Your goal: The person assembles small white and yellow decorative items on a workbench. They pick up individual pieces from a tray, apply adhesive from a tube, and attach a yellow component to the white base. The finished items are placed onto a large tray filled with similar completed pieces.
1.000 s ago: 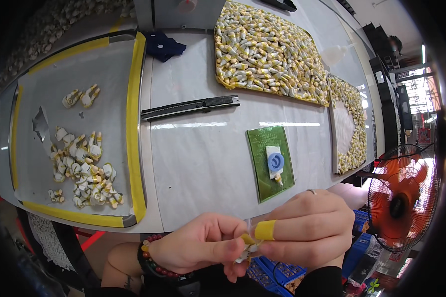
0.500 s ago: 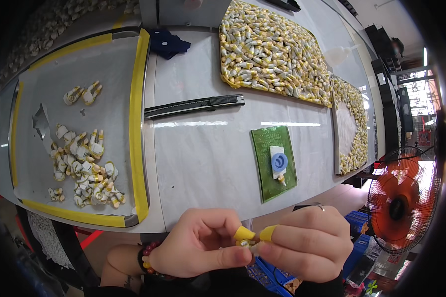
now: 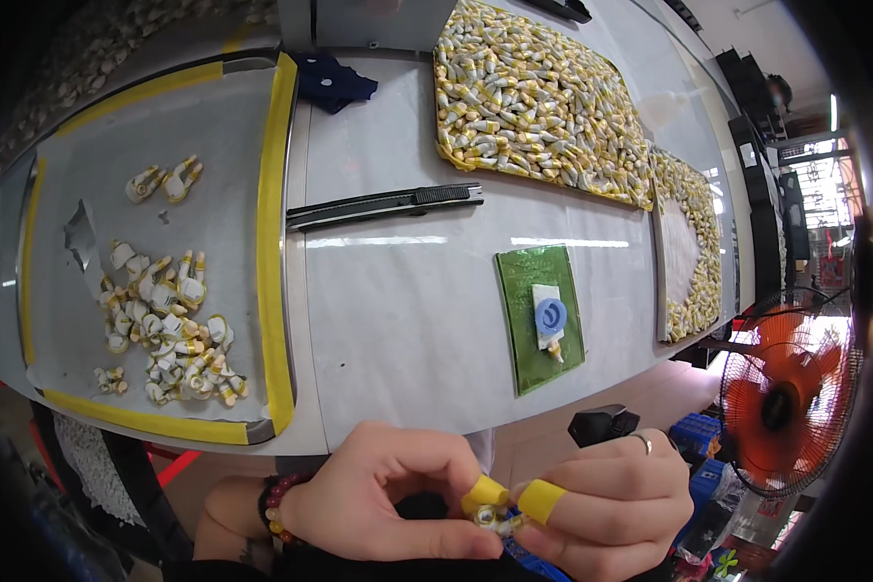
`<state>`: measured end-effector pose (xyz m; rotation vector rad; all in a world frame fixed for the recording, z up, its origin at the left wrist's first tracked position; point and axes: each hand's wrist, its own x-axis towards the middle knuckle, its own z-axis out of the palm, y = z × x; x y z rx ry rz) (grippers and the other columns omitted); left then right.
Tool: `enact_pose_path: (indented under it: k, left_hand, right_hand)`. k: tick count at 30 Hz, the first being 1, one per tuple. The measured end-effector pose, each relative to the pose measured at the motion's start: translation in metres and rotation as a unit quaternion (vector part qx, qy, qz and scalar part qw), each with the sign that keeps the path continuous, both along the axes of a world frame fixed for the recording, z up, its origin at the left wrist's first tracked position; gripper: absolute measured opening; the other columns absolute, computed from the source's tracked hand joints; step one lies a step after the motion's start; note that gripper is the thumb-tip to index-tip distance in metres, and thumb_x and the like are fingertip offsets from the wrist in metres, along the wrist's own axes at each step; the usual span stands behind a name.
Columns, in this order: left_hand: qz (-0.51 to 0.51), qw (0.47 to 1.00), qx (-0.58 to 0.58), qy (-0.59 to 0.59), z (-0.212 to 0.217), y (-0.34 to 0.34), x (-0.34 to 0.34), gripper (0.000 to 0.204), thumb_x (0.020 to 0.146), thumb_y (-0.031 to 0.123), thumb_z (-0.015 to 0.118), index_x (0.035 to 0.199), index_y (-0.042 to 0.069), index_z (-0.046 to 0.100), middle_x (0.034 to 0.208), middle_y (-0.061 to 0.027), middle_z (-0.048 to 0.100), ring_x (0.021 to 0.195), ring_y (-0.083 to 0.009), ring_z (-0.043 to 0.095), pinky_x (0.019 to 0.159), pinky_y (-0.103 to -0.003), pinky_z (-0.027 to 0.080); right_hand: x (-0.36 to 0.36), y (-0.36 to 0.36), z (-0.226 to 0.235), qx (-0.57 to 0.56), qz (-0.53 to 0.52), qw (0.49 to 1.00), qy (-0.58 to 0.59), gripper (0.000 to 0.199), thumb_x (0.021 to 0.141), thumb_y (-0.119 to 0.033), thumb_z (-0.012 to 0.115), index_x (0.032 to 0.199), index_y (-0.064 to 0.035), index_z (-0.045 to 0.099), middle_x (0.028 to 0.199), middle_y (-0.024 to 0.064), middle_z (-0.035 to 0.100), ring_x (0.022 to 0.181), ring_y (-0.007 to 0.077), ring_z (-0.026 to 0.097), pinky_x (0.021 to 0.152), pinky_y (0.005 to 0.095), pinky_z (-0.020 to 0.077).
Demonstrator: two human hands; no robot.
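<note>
While both hands meet below desk (image 3: 407, 320) edge, left hand (image 3: 378, 504) and right hand (image 3: 601, 504) pinch small yellow-white part (image 3: 495, 521) between them, fingers clamped on it; fingertips wear yellow tape. Tray (image 3: 272, 242) with loose parts at left. Green pad (image 3: 524, 320), black box cutter (image 3: 388, 205), heaped mat (image 3: 533, 97) beyond.

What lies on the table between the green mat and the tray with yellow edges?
In the head view, only bare white table lies between the green mat and the yellow-edged tray; the black utility knife sits farther back.
</note>
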<state>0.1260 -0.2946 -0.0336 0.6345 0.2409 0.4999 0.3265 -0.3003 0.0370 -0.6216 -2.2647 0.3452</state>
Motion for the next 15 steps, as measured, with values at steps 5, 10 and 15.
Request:
enact_pose_path:
  k: [5,10,15]
  left_hand:
    - [-0.066,0.995,-0.071,-0.011,0.004,0.002,0.001,0.015,0.082,0.004,0.072,0.089,0.001,0.059,0.082,-0.0006,0.061,0.076,-0.0046,0.057,0.068,-0.020,0.045]
    - [0.010,1.000,0.023,-0.003,0.003,-0.001,0.003,0.016,0.080,0.006,0.074,0.088,0.001,0.061,0.077,-0.0009,0.060,0.070,-0.0036,0.055,0.062,-0.019,0.044]
    - [0.056,0.987,0.140,0.049,0.007,0.005,0.002,0.019,0.077,0.010,0.076,0.083,0.001,0.061,0.069,-0.0021,0.059,0.061,-0.0044,0.054,0.055,-0.019,0.042]
  right_hand:
    - [0.000,0.001,0.005,0.037,0.015,0.999,-0.009,0.014,0.060,0.004,0.068,0.071,0.0036,0.059,0.080,0.0157,0.062,0.067,0.0249,0.062,0.059,0.0307,0.0540]
    - [0.001,-0.005,0.009,0.019,-0.006,0.999,-0.035,0.013,0.061,0.005,0.067,0.071,0.0036,0.059,0.079,0.0154,0.062,0.067,0.0253,0.062,0.059,0.0309,0.0539]
    - [0.000,-0.009,0.007,0.033,-0.021,0.999,-0.029,0.012,0.062,0.003,0.067,0.071,0.0036,0.059,0.079,0.0155,0.062,0.067,0.0254,0.062,0.060,0.0312,0.0532]
